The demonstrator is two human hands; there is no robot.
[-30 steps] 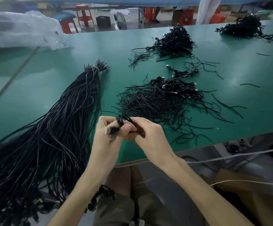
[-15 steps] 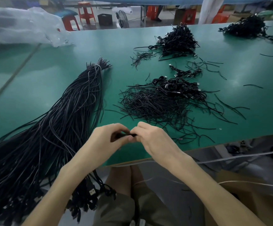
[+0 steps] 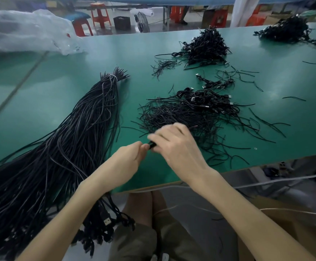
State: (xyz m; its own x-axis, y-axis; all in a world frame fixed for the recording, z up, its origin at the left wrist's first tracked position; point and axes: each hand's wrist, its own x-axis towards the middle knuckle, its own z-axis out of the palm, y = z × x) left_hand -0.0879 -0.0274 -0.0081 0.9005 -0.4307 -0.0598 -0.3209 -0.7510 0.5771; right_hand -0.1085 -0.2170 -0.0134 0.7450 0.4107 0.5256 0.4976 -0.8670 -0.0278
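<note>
Both hands meet over the near edge of the green bench (image 3: 40,95), and between them is a short black cable (image 3: 152,145). Only a small dark piece of it shows, just above the bench surface; the rest is hidden inside the hands. The left hand (image 3: 127,162) has its fingers curled and pinches one end of the cable between thumb and fingertips. The right hand (image 3: 178,147) lies over the other end with its fingers bent around it; this hand is blurred, so the exact grip is not clear.

To the left, a long thick bundle (image 3: 74,144) of black cables lies on the bench, and its near end hangs over the edge with plugs showing. Just behind the right hand is a loose pile of thin black ties (image 3: 172,117), and coiled cables with plugs (image 3: 206,100) lie on its far side. Farther back stands a heap (image 3: 205,46) of coiled cables. A clear plastic bag (image 3: 25,32) rests at the far left corner, and red stools (image 3: 98,15) stand behind the bench.
</note>
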